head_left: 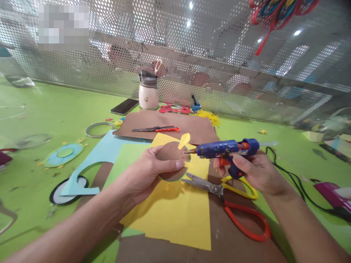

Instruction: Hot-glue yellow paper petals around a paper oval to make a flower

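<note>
My left hand (148, 170) pinches a brown paper disc (169, 155) above the yellow paper sheet (175, 208). A small yellow petal-shaped cutout (184, 140) sticks up at the disc's top right edge. My right hand (253, 171) grips a blue hot glue gun (227, 149) by its handle. The gun's metal nozzle points left and meets the disc's right edge just under the yellow cutout. A black cord runs off from the gun to the right.
Scissors with one yellow and one red handle (233, 201) lie on brown paper under my right hand. A utility knife (156, 129) rests on the far brown sheet. Behind stand a bottle (148, 90) and a phone (124, 106). Light blue paper (101, 151) and paper rings lie left.
</note>
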Tool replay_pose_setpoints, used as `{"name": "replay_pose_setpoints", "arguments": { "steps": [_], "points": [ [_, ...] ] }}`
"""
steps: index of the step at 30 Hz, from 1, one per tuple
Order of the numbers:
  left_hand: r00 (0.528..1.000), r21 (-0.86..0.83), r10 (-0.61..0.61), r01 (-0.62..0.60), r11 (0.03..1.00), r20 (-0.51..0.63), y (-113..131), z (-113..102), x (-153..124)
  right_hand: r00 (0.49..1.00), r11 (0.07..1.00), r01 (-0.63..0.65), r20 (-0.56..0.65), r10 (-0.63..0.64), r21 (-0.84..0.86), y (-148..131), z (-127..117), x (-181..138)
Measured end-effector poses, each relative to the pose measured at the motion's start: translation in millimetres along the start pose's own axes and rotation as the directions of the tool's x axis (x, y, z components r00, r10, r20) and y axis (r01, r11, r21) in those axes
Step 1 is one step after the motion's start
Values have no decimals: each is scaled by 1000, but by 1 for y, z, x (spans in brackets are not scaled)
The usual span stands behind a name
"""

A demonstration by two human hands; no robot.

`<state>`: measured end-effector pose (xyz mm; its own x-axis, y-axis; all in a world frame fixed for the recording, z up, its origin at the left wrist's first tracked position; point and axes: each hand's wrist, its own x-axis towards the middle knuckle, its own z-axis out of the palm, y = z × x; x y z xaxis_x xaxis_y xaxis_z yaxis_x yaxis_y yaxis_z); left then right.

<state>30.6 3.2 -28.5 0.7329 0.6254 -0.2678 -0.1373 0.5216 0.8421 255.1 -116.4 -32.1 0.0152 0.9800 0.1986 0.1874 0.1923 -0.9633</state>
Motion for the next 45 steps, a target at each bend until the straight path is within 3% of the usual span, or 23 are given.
{"name": "replay_pose_setpoints", "arguments": {
  "steps": [21, 38, 45],
  "points": [
    [999, -24, 4, -3, 1000, 38, -1, -2, 0, 999, 998, 19, -30, -21, -60, 4, 0, 0],
    [994, -45, -38, 43, 998, 103, 2, -1, -4, 989, 980, 127, -59, -137, -154, -2, 1, -3],
    [998, -57, -40, 42, 998, 42, 4, 0, -5, 985, 944, 154, -35, -172, -293, -6, -11, -9]
  ]
}}
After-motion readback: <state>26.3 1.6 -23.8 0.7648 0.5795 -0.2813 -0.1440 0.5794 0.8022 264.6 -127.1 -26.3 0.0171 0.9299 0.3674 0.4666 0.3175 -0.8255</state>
